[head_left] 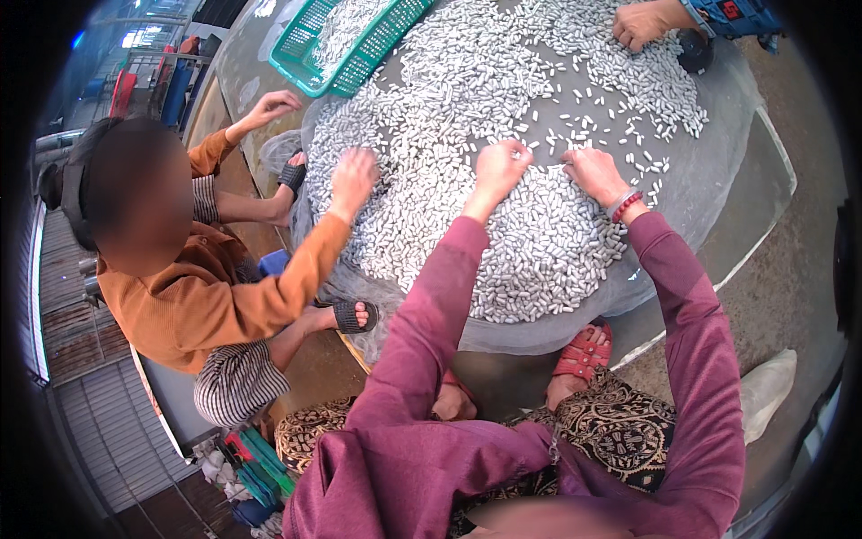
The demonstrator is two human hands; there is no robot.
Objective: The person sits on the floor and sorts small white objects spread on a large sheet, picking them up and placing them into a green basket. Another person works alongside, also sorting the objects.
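My left hand (503, 169) is over the silvery pieces (539, 256), with the fingers curled and the tips drawn near to one another; something pale shows at these fingertips, but I cannot tell surely if it is a piece which I hold. My right hand (594, 174), which has a red bracelet (625, 205) at its wrist, is just beside it on the right, also with bent fingers turned down and inward, and I cannot tell whether anything is inside. The pieces lie between my two forearms in a thick heap, on the side of the hands nearer to my body, and they spread also to the left and far beyond. Just past my right hand they are only thinly scattered on the pale sheet (705, 211). The green basket (382, 54), with more pieces in it, stands well apart from my hands, at the far left. A co-worker with orange sleeves (292, 269) reaches over the left edge of the pieces, and another co-worker's hand (648, 24) touches them at the far right.
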